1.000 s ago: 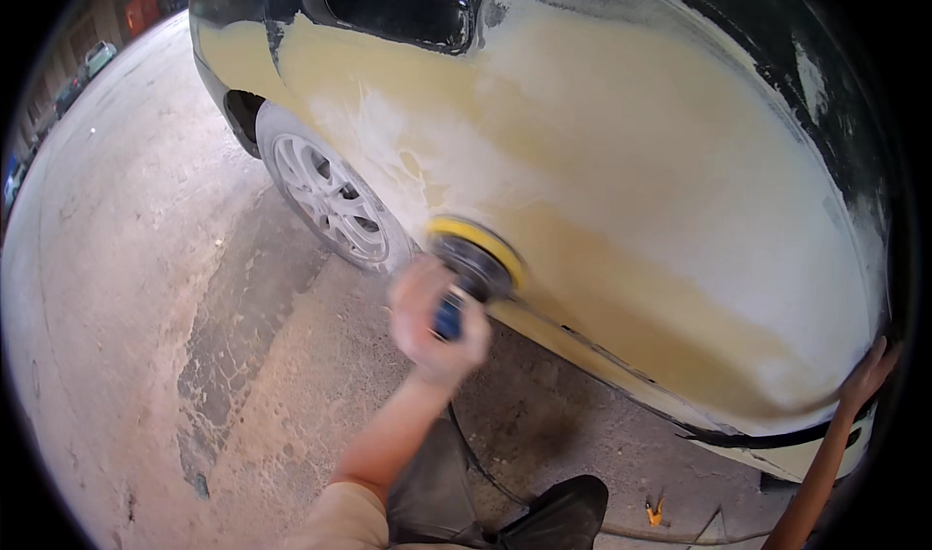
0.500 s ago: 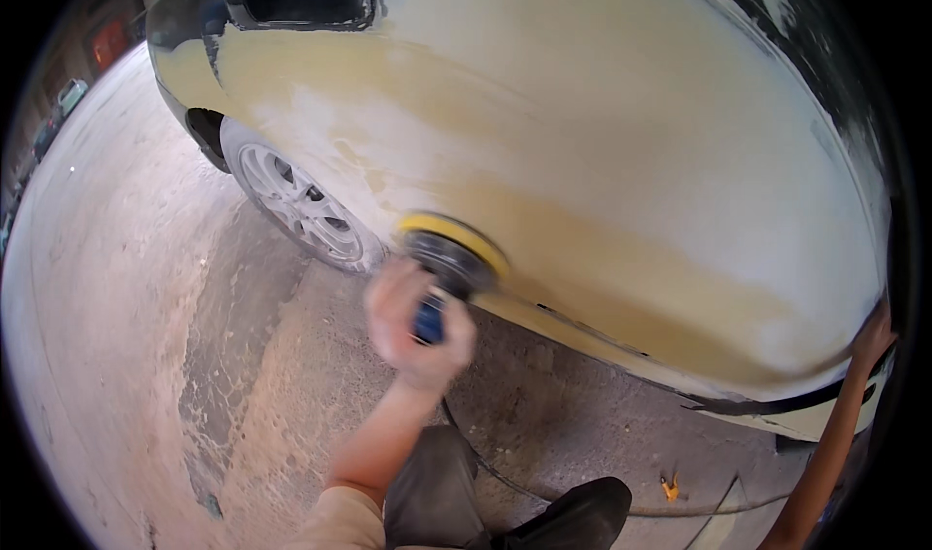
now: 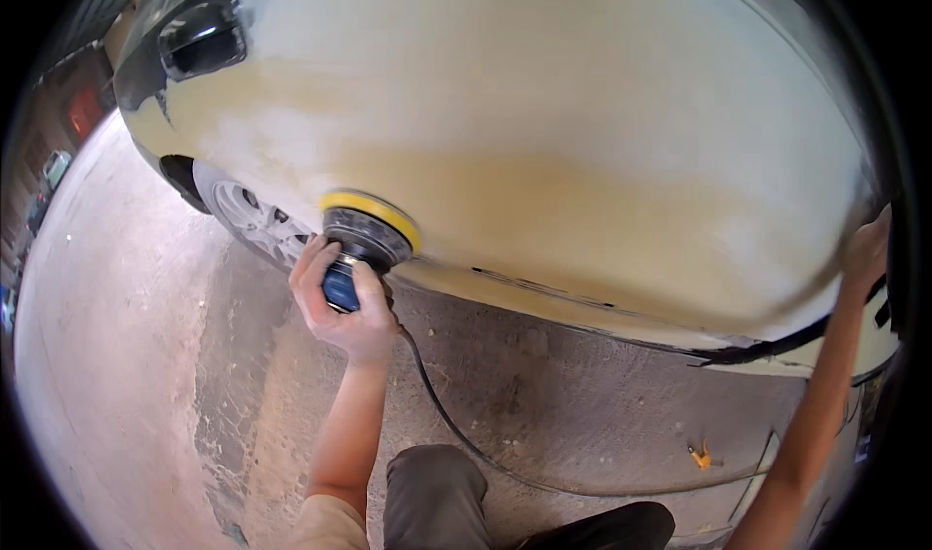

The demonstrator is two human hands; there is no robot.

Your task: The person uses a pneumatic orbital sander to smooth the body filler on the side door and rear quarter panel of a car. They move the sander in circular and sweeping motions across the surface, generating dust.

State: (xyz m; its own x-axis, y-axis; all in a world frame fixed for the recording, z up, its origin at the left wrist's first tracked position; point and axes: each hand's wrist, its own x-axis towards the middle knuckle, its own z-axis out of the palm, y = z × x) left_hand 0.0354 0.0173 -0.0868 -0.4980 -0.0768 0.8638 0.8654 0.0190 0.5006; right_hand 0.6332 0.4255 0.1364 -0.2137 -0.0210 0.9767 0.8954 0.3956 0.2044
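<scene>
My left hand (image 3: 351,302) is wrapped round the blue body of an orbital sander (image 3: 365,242). The sander's yellow-rimmed pad is against, or very close to, the lower part of a car door (image 3: 544,191) near the wheel. Cream and whitish patches cover the door, with a dull, sanded look. From the sander a dark hose (image 3: 437,400) runs down and right across the ground. At the far right my right hand (image 3: 864,249) grips the door's end edge; its fingertips are partly hidden in the dark rim.
A dusty wheel (image 3: 254,210) stands left of the sander. Above it a black side mirror (image 3: 202,40) sticks out. On the concrete floor (image 3: 146,356) lies a small orange object (image 3: 701,456) near the hose. My knees (image 3: 437,497) are below.
The sander and my left hand have moved left and slightly up in the picture, and the blur is gone. My right hand sits higher at the door's edge. The whole view has shifted.
</scene>
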